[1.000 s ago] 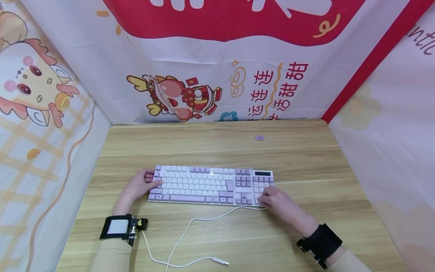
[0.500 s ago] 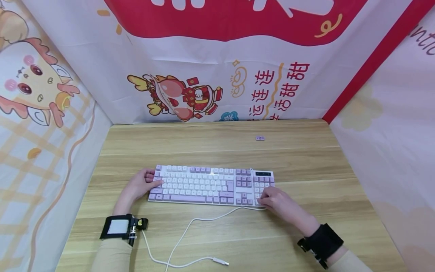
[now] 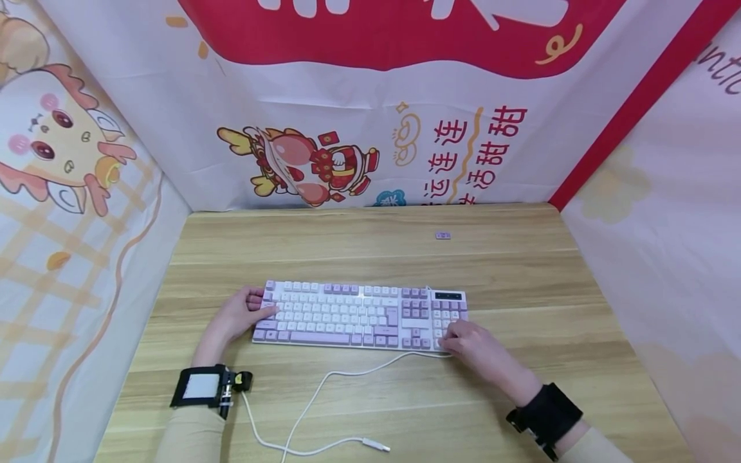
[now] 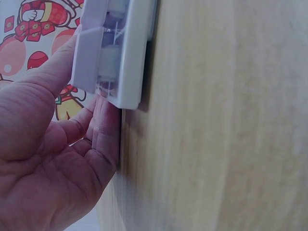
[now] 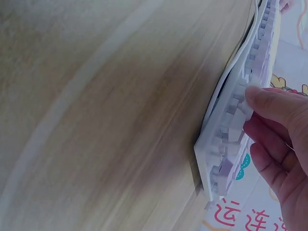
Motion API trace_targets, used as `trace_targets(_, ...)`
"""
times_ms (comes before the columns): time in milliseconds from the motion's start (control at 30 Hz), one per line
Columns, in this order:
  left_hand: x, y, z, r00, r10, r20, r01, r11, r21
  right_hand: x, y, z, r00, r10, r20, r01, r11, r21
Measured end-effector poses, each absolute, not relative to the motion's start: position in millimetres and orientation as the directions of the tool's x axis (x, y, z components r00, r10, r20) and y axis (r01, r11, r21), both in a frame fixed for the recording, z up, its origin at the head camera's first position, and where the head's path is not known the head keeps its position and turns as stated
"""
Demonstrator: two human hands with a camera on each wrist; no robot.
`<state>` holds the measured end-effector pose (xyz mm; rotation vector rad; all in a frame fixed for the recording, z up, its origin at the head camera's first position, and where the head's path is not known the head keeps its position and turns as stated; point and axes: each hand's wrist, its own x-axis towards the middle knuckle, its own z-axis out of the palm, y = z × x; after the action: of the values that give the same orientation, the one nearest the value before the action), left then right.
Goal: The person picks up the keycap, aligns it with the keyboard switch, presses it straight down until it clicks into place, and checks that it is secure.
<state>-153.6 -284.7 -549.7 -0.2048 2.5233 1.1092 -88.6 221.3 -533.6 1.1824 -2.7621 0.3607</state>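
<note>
A white and lilac keyboard (image 3: 336, 315) lies flat on the wooden table. At its left end my left hand (image 3: 243, 313) holds the edge, thumb over the keys and the other fingers against the side; the left wrist view shows this hand (image 4: 57, 144) close up, with some fingers near the table. Over the number pad, my right hand (image 3: 471, 341) has its fingertips down on the keys. From the right wrist camera, the thumb and curled fingers of this hand (image 5: 284, 139) pinch a white keycap (image 5: 238, 120). That cap still sits among the other keys.
A white USB cable (image 3: 347, 373) curls along the table in front of the keyboard, its plug (image 3: 376, 444) near the front edge. Toward the back lies a small purple piece (image 3: 442, 236). Printed cloth walls (image 3: 370, 141) enclose the table at the back and sides.
The right hand and wrist have shifted very slightly while the fingertips stay on the number pad. My left hand and the keyboard have not visibly moved.
</note>
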Motion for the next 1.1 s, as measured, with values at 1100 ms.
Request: trace_targets(1100, -154, -283, -549, -0.912, 0.009, -0.41, -0.298, 0.674, 0.676, -65, 205, -542, -0.626, -0.729, 0.276, -0.687, 0.683, 0.248)
